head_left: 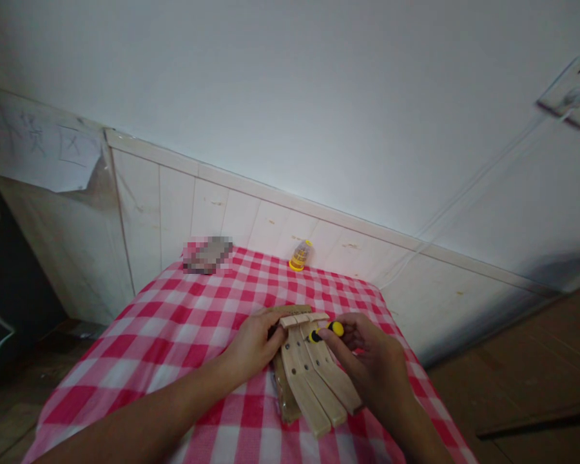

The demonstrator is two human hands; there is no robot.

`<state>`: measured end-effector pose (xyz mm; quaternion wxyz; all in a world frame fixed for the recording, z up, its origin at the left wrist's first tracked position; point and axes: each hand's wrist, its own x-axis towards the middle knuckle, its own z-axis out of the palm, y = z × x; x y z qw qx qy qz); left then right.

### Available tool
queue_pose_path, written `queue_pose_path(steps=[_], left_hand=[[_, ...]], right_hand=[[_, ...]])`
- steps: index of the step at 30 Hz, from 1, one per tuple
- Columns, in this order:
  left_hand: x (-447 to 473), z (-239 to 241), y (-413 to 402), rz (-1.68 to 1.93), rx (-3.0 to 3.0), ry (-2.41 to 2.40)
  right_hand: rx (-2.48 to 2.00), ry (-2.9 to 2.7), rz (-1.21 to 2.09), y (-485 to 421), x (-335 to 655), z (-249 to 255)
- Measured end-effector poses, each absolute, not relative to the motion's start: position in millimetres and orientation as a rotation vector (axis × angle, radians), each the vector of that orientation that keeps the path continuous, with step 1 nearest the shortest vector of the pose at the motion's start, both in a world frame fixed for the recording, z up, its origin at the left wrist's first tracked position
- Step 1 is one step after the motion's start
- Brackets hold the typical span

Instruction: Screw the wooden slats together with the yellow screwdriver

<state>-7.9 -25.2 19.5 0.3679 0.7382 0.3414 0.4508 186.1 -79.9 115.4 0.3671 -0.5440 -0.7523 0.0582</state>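
Observation:
A pale wooden piece of joined slats [314, 377], with several dark screw heads along it, lies on a brown plastic-wrapped package [286, 399]. My left hand [256, 341] grips the slats by their far left end, near a short crosspiece [303, 319]. In my right hand [370, 354] is a small yellow and black screwdriver [336, 329], pinched between thumb and fingers. It is held over the right-hand slats and points to the left. Whether its tip touches a screw I cannot tell.
A red and white checked cloth [183, 335] covers the table. By the wall stands a clear container with yellow ends [300, 255]; a blurred-out object [207, 255] lies at the far left corner. A cable [483, 174] runs down from a wall socket [568, 90].

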Motion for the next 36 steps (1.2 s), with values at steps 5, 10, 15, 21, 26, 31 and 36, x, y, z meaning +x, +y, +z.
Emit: queue_pose_path(steps=[5,10,15,21,26,31,36], left_hand=[[-7.5,18.5,-24.9,1.17,1.886,0.881],[-7.6,18.8,-25.1,1.168,1.886,0.874],[-7.4,19.6,-24.9,1.17,1.899,0.877],[-6.5,19.4,-25.0,1.173,1.886,0.899],[-6.4,17.8,-24.3,1.18,1.877,0.878],[-8.1,19.2,-24.8,1.175,1.887,0.87],[-7.9,19.9,-26.2,1.177,1.881,0.873]], right_hand=[[-1.344,-1.914,0.286,-78.4,179.8,119.6],[-1.336,-1.894,0.364,-75.5,178.8,116.4],[-1.377,-1.897,0.409,-70.7,178.8,110.9],[-1.345,-2.0,0.399,-64.6,177.8,118.1],[-1.261,-2.168,0.378,-59.4,179.4,128.0],[-1.211,-2.247,0.369,-70.8,178.8,126.9],[-1.092,-2.275,0.33,-74.9,176.9,128.0]])
